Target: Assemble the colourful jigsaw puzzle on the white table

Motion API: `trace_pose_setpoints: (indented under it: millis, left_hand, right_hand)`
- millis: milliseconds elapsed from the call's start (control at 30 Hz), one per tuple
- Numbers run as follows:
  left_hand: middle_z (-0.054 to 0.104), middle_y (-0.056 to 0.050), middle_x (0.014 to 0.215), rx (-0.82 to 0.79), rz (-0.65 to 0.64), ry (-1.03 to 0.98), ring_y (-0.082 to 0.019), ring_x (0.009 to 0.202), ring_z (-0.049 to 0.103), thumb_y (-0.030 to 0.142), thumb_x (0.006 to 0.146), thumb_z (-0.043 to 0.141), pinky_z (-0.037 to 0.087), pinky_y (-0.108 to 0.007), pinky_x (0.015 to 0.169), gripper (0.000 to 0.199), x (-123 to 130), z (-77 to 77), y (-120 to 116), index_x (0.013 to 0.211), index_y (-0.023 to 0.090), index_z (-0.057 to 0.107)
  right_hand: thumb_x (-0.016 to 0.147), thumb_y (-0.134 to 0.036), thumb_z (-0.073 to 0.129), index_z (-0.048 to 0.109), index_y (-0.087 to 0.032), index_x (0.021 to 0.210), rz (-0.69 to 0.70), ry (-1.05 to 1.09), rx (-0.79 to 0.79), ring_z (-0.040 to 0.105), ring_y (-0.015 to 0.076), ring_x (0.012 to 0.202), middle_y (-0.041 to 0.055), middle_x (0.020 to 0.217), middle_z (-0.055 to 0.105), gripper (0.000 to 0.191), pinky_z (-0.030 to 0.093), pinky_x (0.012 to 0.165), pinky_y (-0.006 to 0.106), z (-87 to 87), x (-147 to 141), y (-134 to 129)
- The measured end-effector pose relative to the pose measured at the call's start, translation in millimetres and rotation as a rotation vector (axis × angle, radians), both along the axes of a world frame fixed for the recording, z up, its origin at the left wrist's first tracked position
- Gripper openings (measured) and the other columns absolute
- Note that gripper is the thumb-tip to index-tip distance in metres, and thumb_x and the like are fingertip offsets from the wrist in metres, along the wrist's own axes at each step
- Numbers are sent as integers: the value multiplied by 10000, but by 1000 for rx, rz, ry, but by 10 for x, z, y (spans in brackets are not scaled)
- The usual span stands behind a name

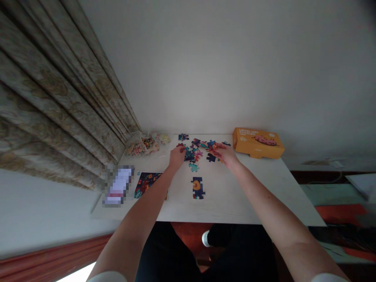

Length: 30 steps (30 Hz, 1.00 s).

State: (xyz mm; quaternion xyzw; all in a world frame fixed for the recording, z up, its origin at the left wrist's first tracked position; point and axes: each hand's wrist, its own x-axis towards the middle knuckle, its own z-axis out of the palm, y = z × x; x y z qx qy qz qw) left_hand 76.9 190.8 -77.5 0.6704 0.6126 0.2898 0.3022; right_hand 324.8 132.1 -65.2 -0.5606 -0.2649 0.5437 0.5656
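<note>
Loose jigsaw puzzle pieces [190,156] lie in a heap at the back middle of the white table. My left hand [177,156] is at the heap's left side, fingers pinched on a reddish puzzle piece [180,145]. On the right side, my right hand [225,154] has its fingers closed on an orange-red puzzle piece [214,148]; they partly hide it. Nearer me lies a small joined block of puzzle pieces [197,188], dark blue with an orange round shape. A printed picture sheet [145,183] in similar colours is partly covered by my left forearm.
An orange puzzle box [258,143] stands at the back right of the table [252,199]. Clear plastic bags of pieces [147,145] lie at the back left, beside the curtain [96,90]. A blurred-out phone [119,186] rests near the left edge. The wall rises behind.
</note>
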Motion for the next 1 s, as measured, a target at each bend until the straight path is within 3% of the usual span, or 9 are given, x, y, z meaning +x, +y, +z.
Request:
trace_pose_setpoints:
  millis: [133, 300, 467, 533, 700, 767, 833, 933, 1000]
  left_hand:
    - [807, -108, 1086, 10, -22, 99, -233, 1026, 744, 179, 931, 657, 532, -339, 974, 198, -46, 18, 17, 1056, 192, 811]
    - [812, -71, 978, -52, -38, 24, -224, 967, 743, 205, 888, 680, 546, -336, 943, 196, -157, 23, 33, 1028, 212, 817]
    - [778, -49, 819, -76, -178, -12, -238, 838, 728, 171, 784, 734, 562, -343, 867, 115, -278, -12, -53, 846, 221, 816]
    - [773, -64, 897, 1, -237, 81, -245, 888, 725, 156, 807, 712, 555, -349, 896, 142, -300, -8, -133, 881, 221, 814]
    - [697, -131, 1234, 259, -297, 333, -272, 1163, 655, 130, 909, 623, 513, -390, 1043, 318, -284, 44, -469, 1195, 193, 747]
    - [696, -127, 1242, 343, -402, 358, -266, 1185, 645, 91, 927, 570, 507, -404, 1063, 347, -277, 51, -662, 1213, 199, 733]
    - [720, -109, 1208, 387, -586, 345, -252, 1168, 659, 70, 927, 549, 504, -405, 1072, 347, -288, 40, -873, 1173, 215, 746]
    - [748, -78, 1211, 407, -832, 288, -229, 1175, 671, 46, 903, 564, 490, -393, 1096, 361, -348, 2, -1168, 1132, 241, 763]
    - [755, -64, 1239, 417, -892, 248, -211, 1184, 675, 23, 889, 558, 484, -385, 1107, 407, -414, -26, -1314, 1152, 254, 763]
  right_hand:
    - [702, -46, 742, 693, -212, 953, -33, -8, 7, 758, 182, 721, 16, 782, 776, 305, 639, 731, 308, 1, 13, -32]
    - [660, -46, 725, 660, -236, 1052, -73, -77, -5, 749, 180, 693, -19, 757, 745, 440, 616, 666, 282, 2, 79, -115]
    - [634, -75, 689, 660, -245, 1185, -66, -90, -21, 732, 187, 685, -35, 730, 726, 577, 618, 714, 318, -28, 44, -274]
    - [625, -76, 683, 665, -248, 1168, -31, -63, -30, 736, 195, 710, -17, 770, 756, 570, 624, 760, 347, -38, 4, -350]
    - [619, -152, 744, 654, -248, 1011, 1, -61, -43, 728, 204, 733, 5, 803, 775, 414, 606, 732, 349, -43, -76, -537]
    - [606, -202, 776, 640, -242, 955, -6, -113, -50, 709, 197, 715, -4, 762, 754, 377, 574, 671, 313, -49, -99, -619]
    - [589, -236, 790, 637, -236, 948, -20, -164, -39, 681, 182, 688, -22, 713, 723, 391, 524, 615, 272, -59, -128, -716]
    - [566, -246, 791, 663, -230, 1090, 1, -164, 12, 658, 162, 674, -54, 698, 692, 539, 499, 610, 256, -76, -191, -898]
    - [559, -240, 781, 661, -233, 1198, 38, -132, 20, 658, 159, 676, -58, 726, 701, 650, 523, 644, 273, -86, -245, -1026]
